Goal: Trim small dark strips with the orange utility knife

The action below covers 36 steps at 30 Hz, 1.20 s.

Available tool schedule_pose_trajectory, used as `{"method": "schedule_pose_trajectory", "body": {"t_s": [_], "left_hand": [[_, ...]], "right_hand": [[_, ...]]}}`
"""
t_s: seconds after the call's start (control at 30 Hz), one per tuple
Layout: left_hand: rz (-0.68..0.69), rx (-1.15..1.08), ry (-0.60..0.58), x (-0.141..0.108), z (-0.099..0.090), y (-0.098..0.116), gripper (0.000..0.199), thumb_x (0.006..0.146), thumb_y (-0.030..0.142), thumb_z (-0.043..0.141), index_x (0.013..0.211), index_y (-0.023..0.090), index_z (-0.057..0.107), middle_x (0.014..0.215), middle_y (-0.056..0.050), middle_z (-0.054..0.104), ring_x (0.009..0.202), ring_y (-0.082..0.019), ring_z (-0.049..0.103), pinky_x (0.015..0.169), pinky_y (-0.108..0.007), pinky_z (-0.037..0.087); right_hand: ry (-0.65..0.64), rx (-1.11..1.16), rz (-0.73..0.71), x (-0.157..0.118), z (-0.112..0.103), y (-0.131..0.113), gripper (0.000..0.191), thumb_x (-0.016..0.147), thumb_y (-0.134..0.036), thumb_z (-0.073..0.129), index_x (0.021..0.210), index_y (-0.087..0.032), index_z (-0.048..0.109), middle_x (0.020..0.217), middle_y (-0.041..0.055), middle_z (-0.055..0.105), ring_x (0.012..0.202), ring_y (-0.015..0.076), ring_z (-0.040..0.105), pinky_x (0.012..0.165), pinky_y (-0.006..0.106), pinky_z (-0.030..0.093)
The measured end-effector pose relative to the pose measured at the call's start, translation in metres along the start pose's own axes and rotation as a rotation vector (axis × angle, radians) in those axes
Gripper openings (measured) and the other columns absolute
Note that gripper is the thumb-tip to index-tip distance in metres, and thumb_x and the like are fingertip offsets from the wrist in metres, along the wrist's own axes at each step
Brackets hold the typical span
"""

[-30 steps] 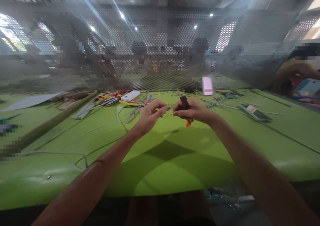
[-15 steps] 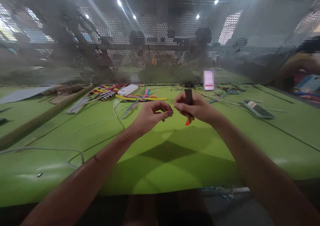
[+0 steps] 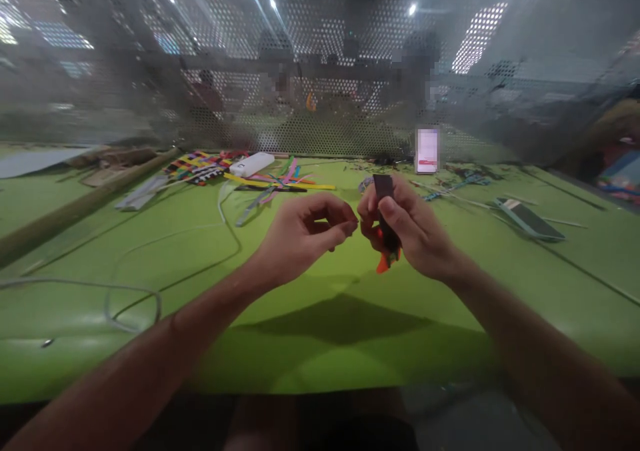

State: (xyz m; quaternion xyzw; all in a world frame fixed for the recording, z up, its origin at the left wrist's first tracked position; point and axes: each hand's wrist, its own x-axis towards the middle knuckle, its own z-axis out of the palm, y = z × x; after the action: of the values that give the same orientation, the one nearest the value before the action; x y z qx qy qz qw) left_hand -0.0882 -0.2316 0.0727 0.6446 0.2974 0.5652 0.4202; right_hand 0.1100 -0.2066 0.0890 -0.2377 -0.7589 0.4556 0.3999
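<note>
My right hand (image 3: pixel 417 228) is wrapped around a dark flat strip (image 3: pixel 385 204), which stands upright with the thumb pressed on its face. Below the fingers a bright orange piece (image 3: pixel 386 262) sticks out at the strip's lower end; its kind is unclear. My left hand (image 3: pixel 310 234) is closed, with thumb and fingertips pinched together just beside the right fingers. Whatever lies in that pinch is too small to make out. Both hands are above the green tabletop (image 3: pixel 300 344).
Coloured woven strips (image 3: pixel 280 183), a white device (image 3: pixel 253 164) and a patterned weave (image 3: pixel 200 168) lie behind the left hand. A lit phone (image 3: pixel 427 151) stands against the perforated metal screen (image 3: pixel 345 128). At right lies a dark flat object (image 3: pixel 530 219); a wooden pole (image 3: pixel 90 204) runs along the left.
My right thumb has shifted onto the face of the dark strip. The left fingertips are still pinched beside the right hand. The camera view has shifted slightly.
</note>
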Motion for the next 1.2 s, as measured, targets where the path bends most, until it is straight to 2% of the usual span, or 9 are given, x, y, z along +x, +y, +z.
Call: {"method": "schedule_pose_trajectory", "body": {"t_s": [0.17, 0.33, 0.4, 0.5, 0.63, 0.97, 1.2], "left_hand": [[-0.019, -0.114, -0.043, -0.002, -0.002, 0.006, 0.005, 0.078, 0.015, 0.077, 0.079, 0.018, 0.073, 0.069, -0.001, 0.067, 0.056, -0.010, 0.059, 0.050, -0.022, 0.053], [0.032, -0.052, 0.026, -0.006, 0.003, 0.009, 0.004, 0.082, 0.018, 0.076, 0.081, 0.018, 0.072, 0.063, 0.001, 0.064, 0.050, -0.010, 0.058, 0.044, -0.022, 0.048], [0.105, 0.069, 0.115, -0.009, 0.007, 0.010, 0.004, 0.083, 0.019, 0.076, 0.081, 0.019, 0.072, 0.064, 0.001, 0.064, 0.051, -0.011, 0.057, 0.045, -0.022, 0.048], [0.300, 0.314, 0.242, -0.012, 0.010, 0.010, 0.008, 0.081, 0.016, 0.077, 0.076, 0.021, 0.073, 0.069, -0.001, 0.067, 0.059, -0.012, 0.059, 0.053, -0.025, 0.051], [0.476, 0.500, 0.305, -0.016, 0.011, 0.008, 0.013, 0.080, 0.013, 0.076, 0.075, 0.025, 0.075, 0.069, -0.001, 0.066, 0.064, -0.015, 0.060, 0.057, -0.028, 0.050], [0.693, 0.723, 0.295, -0.019, 0.007, 0.004, 0.016, 0.084, 0.010, 0.074, 0.082, 0.027, 0.076, 0.070, -0.001, 0.067, 0.065, -0.016, 0.061, 0.059, -0.030, 0.049], [0.654, 0.742, 0.275, -0.024, 0.005, 0.001, 0.014, 0.088, 0.013, 0.072, 0.085, 0.027, 0.076, 0.073, -0.002, 0.066, 0.068, -0.017, 0.061, 0.063, -0.030, 0.050]], "right_hand": [[0.089, -0.057, -0.095, -0.007, 0.010, 0.001, 0.031, 0.105, -0.055, 0.055, 0.097, -0.025, 0.050, 0.072, -0.0032, 0.050, 0.054, 0.0113, 0.046, 0.045, 0.023, 0.037], [0.050, -0.037, -0.111, -0.012, 0.017, 0.006, 0.014, 0.108, -0.036, 0.050, 0.099, -0.025, 0.051, 0.066, -0.0060, 0.051, 0.049, 0.0101, 0.047, 0.044, 0.022, 0.039], [0.057, 0.014, -0.059, -0.014, 0.022, 0.004, 0.016, 0.107, -0.036, 0.050, 0.096, -0.024, 0.049, 0.065, -0.0058, 0.054, 0.048, 0.0098, 0.051, 0.043, 0.021, 0.041], [0.097, 0.085, 0.010, -0.017, 0.030, 0.000, 0.020, 0.106, -0.041, 0.053, 0.095, -0.024, 0.049, 0.067, -0.0050, 0.058, 0.047, 0.0103, 0.056, 0.042, 0.022, 0.045], [0.170, 0.132, 0.023, -0.020, 0.036, -0.002, 0.021, 0.105, -0.045, 0.056, 0.100, -0.025, 0.050, 0.066, -0.0048, 0.057, 0.046, 0.0113, 0.057, 0.040, 0.023, 0.046], [0.160, 0.154, 0.054, -0.024, 0.041, -0.004, 0.020, 0.107, -0.043, 0.054, 0.096, -0.025, 0.052, 0.063, -0.0049, 0.055, 0.046, 0.0109, 0.055, 0.041, 0.022, 0.044], [0.143, 0.154, 0.043, -0.024, 0.042, -0.002, 0.020, 0.108, -0.041, 0.051, 0.096, -0.025, 0.052, 0.062, -0.0050, 0.055, 0.045, 0.0102, 0.054, 0.041, 0.021, 0.042]]}}
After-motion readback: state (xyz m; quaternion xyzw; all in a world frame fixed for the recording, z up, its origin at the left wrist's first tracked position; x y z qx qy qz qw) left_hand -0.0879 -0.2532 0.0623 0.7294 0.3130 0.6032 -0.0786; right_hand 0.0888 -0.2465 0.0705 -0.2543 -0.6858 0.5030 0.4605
